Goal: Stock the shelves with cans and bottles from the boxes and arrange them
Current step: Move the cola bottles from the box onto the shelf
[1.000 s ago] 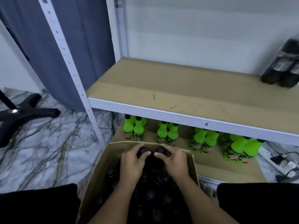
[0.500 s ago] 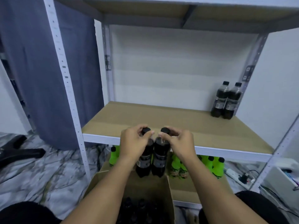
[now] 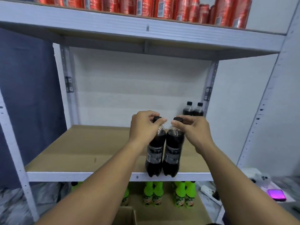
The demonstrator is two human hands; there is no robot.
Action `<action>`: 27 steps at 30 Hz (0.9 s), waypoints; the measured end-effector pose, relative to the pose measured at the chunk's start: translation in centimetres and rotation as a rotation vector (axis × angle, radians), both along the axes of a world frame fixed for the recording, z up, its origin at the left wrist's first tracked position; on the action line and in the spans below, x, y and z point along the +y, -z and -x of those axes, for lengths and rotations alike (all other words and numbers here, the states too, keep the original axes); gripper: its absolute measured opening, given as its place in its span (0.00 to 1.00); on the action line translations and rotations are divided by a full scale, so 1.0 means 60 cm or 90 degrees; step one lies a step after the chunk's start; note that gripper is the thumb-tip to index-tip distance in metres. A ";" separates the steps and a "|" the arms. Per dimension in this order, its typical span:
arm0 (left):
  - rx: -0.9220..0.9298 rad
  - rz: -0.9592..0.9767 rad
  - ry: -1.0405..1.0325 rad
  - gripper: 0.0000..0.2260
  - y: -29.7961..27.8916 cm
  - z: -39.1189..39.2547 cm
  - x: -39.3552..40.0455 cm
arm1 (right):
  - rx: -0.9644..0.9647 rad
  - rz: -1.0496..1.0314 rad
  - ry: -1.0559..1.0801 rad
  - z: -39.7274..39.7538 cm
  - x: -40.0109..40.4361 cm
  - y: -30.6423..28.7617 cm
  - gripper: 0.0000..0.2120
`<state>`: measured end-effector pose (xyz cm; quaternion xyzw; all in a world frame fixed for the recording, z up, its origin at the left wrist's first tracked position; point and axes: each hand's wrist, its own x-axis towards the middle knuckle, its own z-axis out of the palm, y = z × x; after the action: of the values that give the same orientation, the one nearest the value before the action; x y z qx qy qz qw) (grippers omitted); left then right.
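The fingers [image 3: 159,121] of the left hand [image 3: 143,127] curl over the black cap of a dark cola bottle [image 3: 155,151], thumb and forefinger pinching it at the neck. The right hand [image 3: 194,129] does the same with a second dark bottle [image 3: 173,151] — its fingertips [image 3: 176,123] close round the cap from the right. The two bottles hang side by side, touching or nearly so, upright with a slight tilt. Their bases overlap the white front edge of the middle shelf [image 3: 84,153] in the view; whether they rest on the brown board or hang just before it cannot be told.

Both forearms reach up from the bottom of the view toward the shelf. At the back right corner of the same shelf stand two more dark bottles [image 3: 193,109], close together against the wall, partly hidden by the right hand.

Above, the top shelf [image 3: 146,20] carries a row of red cans [image 3: 162,7] along its length. Below, on the lowest level, green bottles [image 3: 153,194] stand in pairs. At the bottom edge, a corner of a cardboard box [image 3: 125,215] shows between the arms. To the right, outside the rack, a phone with a purple-lit screen [image 3: 276,194] lies near a white power strip [image 3: 207,190] — both low by the floor. A dark blue curtain [image 3: 27,103] hangs to the left of the rack.
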<state>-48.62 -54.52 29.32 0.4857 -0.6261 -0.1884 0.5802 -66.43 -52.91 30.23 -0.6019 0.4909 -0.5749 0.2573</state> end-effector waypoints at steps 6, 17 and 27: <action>-0.028 -0.025 0.045 0.15 0.017 0.083 -0.083 | 0.042 -0.021 0.059 0.082 -0.058 0.016 0.07; 0.011 -0.012 0.110 0.25 0.060 0.113 -0.113 | 0.079 0.037 0.119 0.114 -0.090 0.058 0.19; 0.065 -0.116 0.198 0.28 0.232 0.089 -0.065 | 0.004 -0.058 0.113 0.103 -0.036 0.241 0.30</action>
<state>-53.95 -58.41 15.40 0.4233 -0.6436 -0.3564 0.5287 -72.58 -55.06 15.80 -0.5457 0.5689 -0.5702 0.2310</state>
